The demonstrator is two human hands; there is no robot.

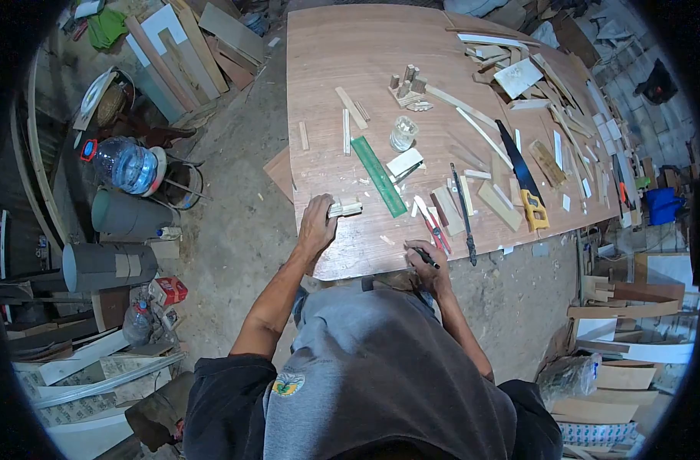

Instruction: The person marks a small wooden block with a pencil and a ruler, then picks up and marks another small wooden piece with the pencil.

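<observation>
At the table's near left corner, my left hand (317, 222) is closed around one end of a few short wood strips (345, 208). My right hand (426, 266) holds a dark pen-like tool (427, 257) over the near edge. Between and beyond the hands lies a green ruler (378, 177). Red-handled pliers or a similar tool (436, 230) rest just past my right hand, beside a long thin dark file-like tool (463, 215). A clear jar (403, 134) stands further back, near a white-topped block (404, 162).
On the wooden table (350, 46), a handsaw (523, 176) with a yellow handle lies at the right. Offcuts (518, 77) are heaped at the far right. A large water bottle (127, 165) sits on a stool to the left, above grey cylinders (108, 267).
</observation>
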